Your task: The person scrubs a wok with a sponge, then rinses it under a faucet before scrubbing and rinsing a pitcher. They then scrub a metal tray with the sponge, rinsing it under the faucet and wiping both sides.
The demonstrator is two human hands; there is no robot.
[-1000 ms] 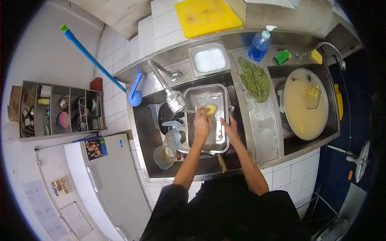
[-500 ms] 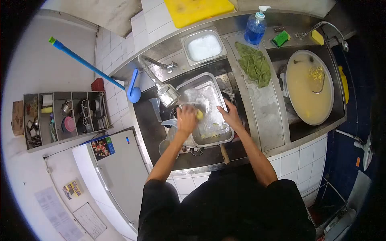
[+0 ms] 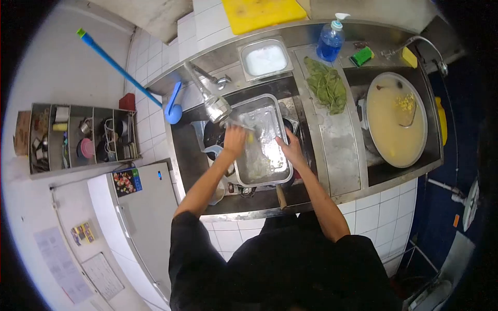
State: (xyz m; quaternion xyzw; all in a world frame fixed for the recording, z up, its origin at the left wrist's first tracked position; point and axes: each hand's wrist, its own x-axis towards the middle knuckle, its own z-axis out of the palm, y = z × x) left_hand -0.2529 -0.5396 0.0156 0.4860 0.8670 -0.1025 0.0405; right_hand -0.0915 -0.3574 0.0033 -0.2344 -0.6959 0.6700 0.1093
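A rectangular metal tray (image 3: 262, 116) lies tilted in the left sink, over other dishes, with wet, shiny metal inside. My right hand (image 3: 292, 151) grips its right rim, thumb on the inner side. My left hand (image 3: 236, 139) is closed at the tray's left side, under the spray faucet (image 3: 217, 107). A bit of yellow sponge (image 3: 250, 138) shows beside its fingers; the rest is hidden by the hand. Water from the faucet runs into the tray by the left hand.
Below the tray are a clear plastic jug (image 3: 198, 132) and a wooden handle (image 3: 281, 197). Around the sink are a blue ladle (image 3: 174, 111), soapy container (image 3: 265, 58), green cloth (image 3: 327, 85) and soap bottle (image 3: 330, 41). A large basin (image 3: 384, 124) of cloudy liquid fills the right sink.
My left hand has moved up and left inside the tray, and less of the yellow sponge shows. The yellowish scraps near the tray's lower edge are less visible. My right hand keeps its grip.
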